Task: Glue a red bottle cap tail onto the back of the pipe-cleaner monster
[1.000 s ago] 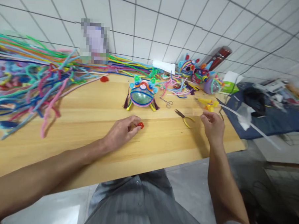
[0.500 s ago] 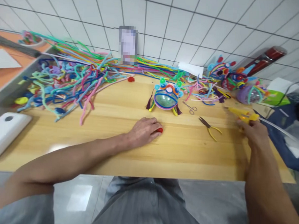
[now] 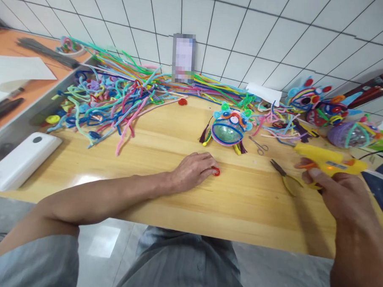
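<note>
My left hand (image 3: 193, 172) rests on the wooden table with its fingertips closed on a small red coiled piece (image 3: 216, 171), perhaps pipe cleaner. Raised above the table's right side, my right hand (image 3: 340, 190) grips a yellow hot glue gun (image 3: 332, 161), its nozzle pointing left. Beyond my left hand stands a clear-bellied animal figure (image 3: 228, 130) with colourful pipe-cleaner trim and dark tassels. Pliers with yellow handles (image 3: 283, 175) lie just left of the glue gun, and small scissors (image 3: 259, 146) lie beside the figure. Another red coil (image 3: 182, 101) sits farther back.
Tangled pipe cleaners (image 3: 117, 104) cover the back left, with long ones along the tiled wall. A phone (image 3: 183, 58) leans there. A white power bank (image 3: 27, 159) lies at left. More decorated figures (image 3: 307, 98) and a purple-and-clear ball (image 3: 349, 132) stand at back right.
My right hand has lifted the glue gun nearer to me, and it looks larger. My left hand stays on the red coil. The whole view has shifted and tilted.
</note>
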The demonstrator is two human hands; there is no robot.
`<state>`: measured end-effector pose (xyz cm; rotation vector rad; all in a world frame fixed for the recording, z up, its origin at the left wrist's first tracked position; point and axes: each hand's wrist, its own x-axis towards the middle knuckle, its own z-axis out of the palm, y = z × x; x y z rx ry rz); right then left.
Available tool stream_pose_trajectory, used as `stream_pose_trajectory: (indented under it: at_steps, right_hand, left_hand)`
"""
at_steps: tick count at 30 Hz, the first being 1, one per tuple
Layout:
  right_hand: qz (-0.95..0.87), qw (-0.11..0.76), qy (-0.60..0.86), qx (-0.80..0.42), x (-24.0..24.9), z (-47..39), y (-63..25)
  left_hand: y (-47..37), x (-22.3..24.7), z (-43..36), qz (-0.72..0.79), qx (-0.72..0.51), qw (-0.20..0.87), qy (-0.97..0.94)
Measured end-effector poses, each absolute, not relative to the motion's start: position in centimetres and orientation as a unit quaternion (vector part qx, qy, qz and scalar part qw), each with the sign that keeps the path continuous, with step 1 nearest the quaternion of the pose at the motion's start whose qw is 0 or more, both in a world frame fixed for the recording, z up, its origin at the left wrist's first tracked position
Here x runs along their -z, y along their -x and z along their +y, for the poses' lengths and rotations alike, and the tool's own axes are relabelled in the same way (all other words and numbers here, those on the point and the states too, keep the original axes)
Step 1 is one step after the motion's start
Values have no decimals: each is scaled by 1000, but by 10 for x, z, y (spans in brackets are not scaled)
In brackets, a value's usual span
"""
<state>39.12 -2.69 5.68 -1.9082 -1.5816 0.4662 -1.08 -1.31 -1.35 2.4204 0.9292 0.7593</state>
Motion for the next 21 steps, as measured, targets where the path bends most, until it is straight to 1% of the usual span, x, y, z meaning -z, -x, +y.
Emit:
stream_pose_trajectory:
  at_steps: [3, 5, 7, 11, 18, 21]
  right_hand:
    - [-585, 282, 689, -321, -59, -34, -359]
    - [-596, 253, 669, -366, -60, -39, -344]
    - [-616, 215, 647, -395, -60, -45, -334]
    - [-654, 169, 608, -417, -58, -54, -325]
    - [-670, 152, 598, -413, -45, -72, -319]
    - [-691, 150, 584, -399, -40, -77, -317]
  left_hand:
    - [14, 13, -22, 311, -264, 131, -904]
    - [14, 14, -29, 282, -220, 96, -929]
    - [12, 14, -34, 253, -183, 90, -946]
    - [11, 12, -44, 254, -163, 85, -950]
    - [28, -1, -72, 269, -133, 39, -953]
    - [33, -2, -82, 276, -128, 49, -951]
